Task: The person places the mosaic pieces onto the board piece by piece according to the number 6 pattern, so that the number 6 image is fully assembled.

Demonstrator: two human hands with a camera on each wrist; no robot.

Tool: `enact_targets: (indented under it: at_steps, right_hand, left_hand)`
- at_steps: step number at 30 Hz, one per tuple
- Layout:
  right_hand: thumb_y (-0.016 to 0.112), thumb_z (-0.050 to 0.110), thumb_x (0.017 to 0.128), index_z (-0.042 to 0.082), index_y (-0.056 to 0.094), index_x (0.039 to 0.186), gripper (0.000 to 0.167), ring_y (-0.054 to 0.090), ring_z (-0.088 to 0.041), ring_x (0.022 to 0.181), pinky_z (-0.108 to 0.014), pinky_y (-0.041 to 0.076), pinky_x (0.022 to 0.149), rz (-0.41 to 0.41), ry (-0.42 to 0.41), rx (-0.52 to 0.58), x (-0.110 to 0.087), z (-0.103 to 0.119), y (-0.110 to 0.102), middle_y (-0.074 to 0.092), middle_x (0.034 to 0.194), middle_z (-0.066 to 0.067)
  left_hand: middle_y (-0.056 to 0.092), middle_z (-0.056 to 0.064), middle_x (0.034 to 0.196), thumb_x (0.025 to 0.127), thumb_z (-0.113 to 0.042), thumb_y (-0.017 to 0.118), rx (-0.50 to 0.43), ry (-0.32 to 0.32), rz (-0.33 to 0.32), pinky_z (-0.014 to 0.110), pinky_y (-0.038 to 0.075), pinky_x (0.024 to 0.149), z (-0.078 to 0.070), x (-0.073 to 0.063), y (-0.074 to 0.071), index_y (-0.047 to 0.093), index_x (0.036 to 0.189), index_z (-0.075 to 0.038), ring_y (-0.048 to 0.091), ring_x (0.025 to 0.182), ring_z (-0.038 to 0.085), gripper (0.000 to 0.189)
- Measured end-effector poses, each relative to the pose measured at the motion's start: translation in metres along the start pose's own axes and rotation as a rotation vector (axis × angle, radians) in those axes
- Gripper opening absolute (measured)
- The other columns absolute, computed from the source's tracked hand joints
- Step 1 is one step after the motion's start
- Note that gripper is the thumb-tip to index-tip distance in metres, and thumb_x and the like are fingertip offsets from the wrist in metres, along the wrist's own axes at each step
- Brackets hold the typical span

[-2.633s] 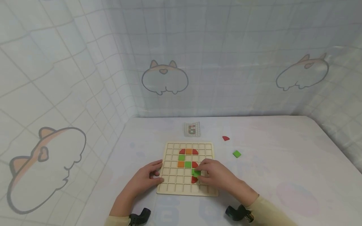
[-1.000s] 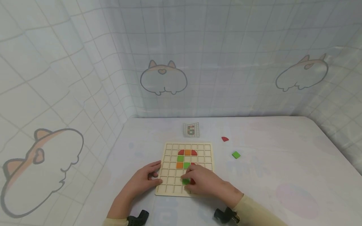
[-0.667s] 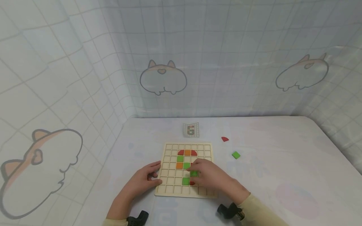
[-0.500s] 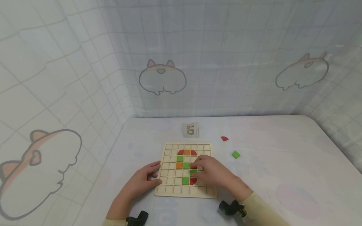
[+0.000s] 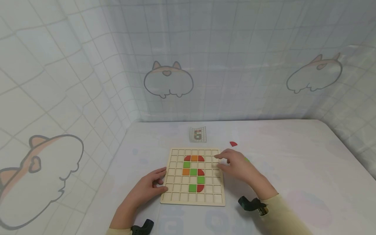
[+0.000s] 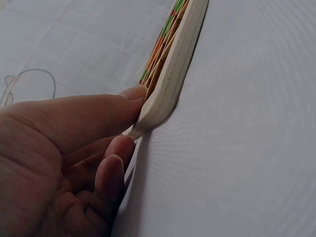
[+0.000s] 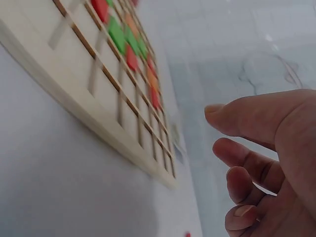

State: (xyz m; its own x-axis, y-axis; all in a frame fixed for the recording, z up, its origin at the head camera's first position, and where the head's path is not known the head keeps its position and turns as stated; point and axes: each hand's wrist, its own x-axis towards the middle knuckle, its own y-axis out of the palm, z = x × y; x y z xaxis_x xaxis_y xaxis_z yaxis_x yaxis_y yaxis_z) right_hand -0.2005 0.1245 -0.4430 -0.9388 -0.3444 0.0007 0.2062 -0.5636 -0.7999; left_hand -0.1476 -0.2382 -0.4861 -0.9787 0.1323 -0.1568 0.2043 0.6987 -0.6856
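Note:
A wooden grid board [image 5: 176, 197] lies on the table, with red, orange and green tiles set in a curved pattern. At its left edge my left hand [image 5: 148, 186] holds the rim, thumb on the edge; in the left wrist view the thumb [image 6: 108, 116] lies over the rim and other fingers curl beside it. My right hand [image 5: 239, 164] is over the board's upper right edge, thumb and index finger apart and nothing between them. The lowest row shows a green square tile [image 5: 192, 188] beside a red quarter-round tile [image 5: 200, 188]. Another green tile [image 5: 247, 159] is mostly hidden behind the right hand.
A small pattern card [image 5: 198, 134] lies beyond the board. A loose red quarter-round tile [image 5: 233, 143] sits to the card's right. White patterned curtains [image 5: 241, 94] stand around the table's back and sides.
My right hand has set a green square in the bottom row, touched the green tile above it, then moved off up and right, uncovering the tiles. The left hand stays at the edge.

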Motion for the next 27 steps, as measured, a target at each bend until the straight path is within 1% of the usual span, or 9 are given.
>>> enact_targets:
  at_steps: [2, 7, 12, 17, 21, 25, 27]
  right_hand:
    - [0.076, 0.022, 0.087, 0.017, 0.071, 0.123, 0.036, 0.054, -0.017, 0.087, -0.03, 0.048, 0.069, -0.021, -0.001, -0.016, 0.001, -0.007, -0.008, 0.064, 0.115, 0.002]
    - [0.076, 0.02, 0.087, 0.014, 0.07, 0.123, 0.037, 0.053, -0.018, 0.083, -0.031, 0.047, 0.067, -0.051, -0.015, -0.036, 0.0, -0.023, -0.022, 0.066, 0.118, -0.002]
    - [0.073, 0.017, 0.088, 0.011, 0.07, 0.123, 0.036, 0.052, -0.018, 0.081, -0.034, 0.045, 0.069, -0.064, -0.03, -0.046, 0.0, -0.037, -0.029, 0.066, 0.116, -0.004]
    - [0.07, 0.013, 0.089, 0.009, 0.069, 0.125, 0.036, 0.054, -0.019, 0.083, -0.037, 0.046, 0.074, -0.037, -0.019, -0.066, 0.001, -0.049, -0.036, 0.064, 0.119, -0.008]
    - [0.066, 0.009, 0.089, 0.008, 0.067, 0.128, 0.039, 0.055, -0.023, 0.086, -0.04, 0.047, 0.075, -0.019, 0.033, -0.065, 0.0, -0.06, -0.045, 0.063, 0.12, -0.012]
    - [0.068, 0.012, 0.088, 0.009, 0.065, 0.131, 0.044, 0.056, -0.028, 0.092, -0.042, 0.049, 0.075, 0.001, 0.132, -0.053, -0.004, -0.07, -0.053, 0.061, 0.124, -0.015]
    - [0.068, 0.013, 0.088, 0.008, 0.065, 0.131, 0.044, 0.056, -0.029, 0.094, -0.043, 0.049, 0.076, 0.011, 0.152, -0.049, -0.005, -0.075, -0.056, 0.06, 0.125, -0.016]
  left_hand:
    - [0.051, -0.017, 0.139, 0.076, -0.023, 0.087, 0.003, 0.001, 0.0, 0.025, 0.047, 0.071, 0.0, 0.0, 0.0, 0.059, 0.14, -0.015, 0.054, 0.091, 0.01, 0.071]
    - [0.051, -0.018, 0.138, 0.075, -0.024, 0.087, 0.014, 0.002, -0.001, 0.025, 0.047, 0.071, 0.0, -0.001, 0.0, 0.058, 0.14, -0.016, 0.054, 0.09, 0.01, 0.071]
    - [0.051, -0.018, 0.137, 0.075, -0.024, 0.087, 0.023, -0.003, -0.007, 0.025, 0.046, 0.07, 0.0, 0.0, 0.0, 0.059, 0.14, -0.016, 0.053, 0.09, 0.01, 0.071]
    - [0.051, -0.018, 0.138, 0.076, -0.025, 0.087, 0.025, 0.007, -0.004, 0.025, 0.046, 0.07, 0.001, 0.001, 0.0, 0.059, 0.14, -0.015, 0.054, 0.09, 0.01, 0.071]
    - [0.05, -0.015, 0.141, 0.076, -0.026, 0.087, 0.018, 0.02, 0.001, 0.025, 0.046, 0.071, 0.003, 0.001, 0.0, 0.058, 0.14, -0.014, 0.054, 0.09, 0.01, 0.071]
    - [0.05, -0.015, 0.141, 0.076, -0.027, 0.086, 0.017, 0.017, 0.005, 0.025, 0.046, 0.071, 0.003, 0.001, 0.001, 0.058, 0.14, -0.014, 0.054, 0.09, 0.01, 0.071]
    - [0.05, -0.016, 0.14, 0.076, -0.027, 0.086, 0.02, 0.012, 0.006, 0.024, 0.046, 0.071, 0.003, 0.0, 0.001, 0.058, 0.14, -0.015, 0.054, 0.09, 0.01, 0.071]
